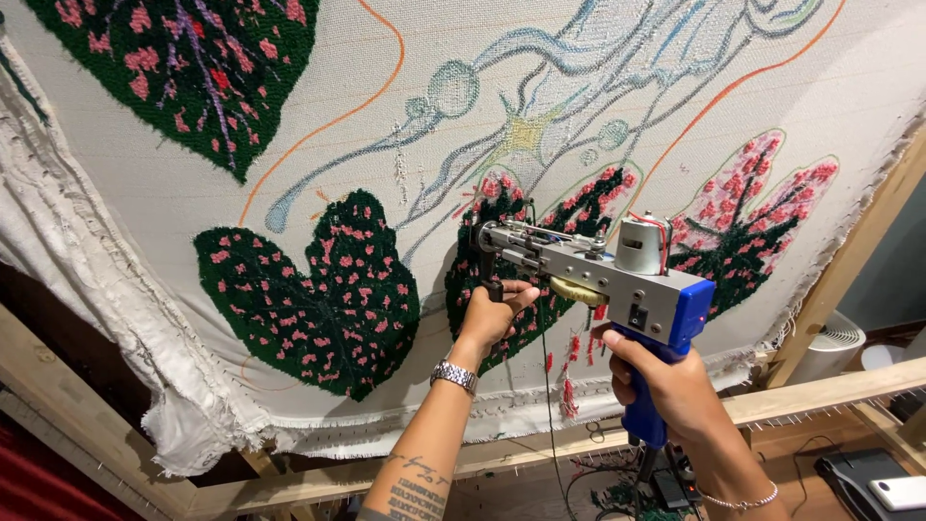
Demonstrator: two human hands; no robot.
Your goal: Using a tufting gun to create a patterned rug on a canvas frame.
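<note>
A grey and blue tufting gun [598,270] is pressed nose-first against a white stretched cloth [289,164] that bears tufted dark green leaves with pink spots. My left hand [494,314], with a metal watch on the wrist, is closed around the gun's black front handle. My right hand [666,381] grips the blue rear handle below the motor. The gun's tip meets the cloth at a partly tufted leaf [502,241]. A dark yarn strand hangs down from the gun.
The cloth is fixed on a wooden frame [830,391] with tack strips along its lower bar. A finished leaf [318,289] lies to the left, another [743,227] to the right. A white fan [830,347] and a dark device stand at the lower right. Cables hang below.
</note>
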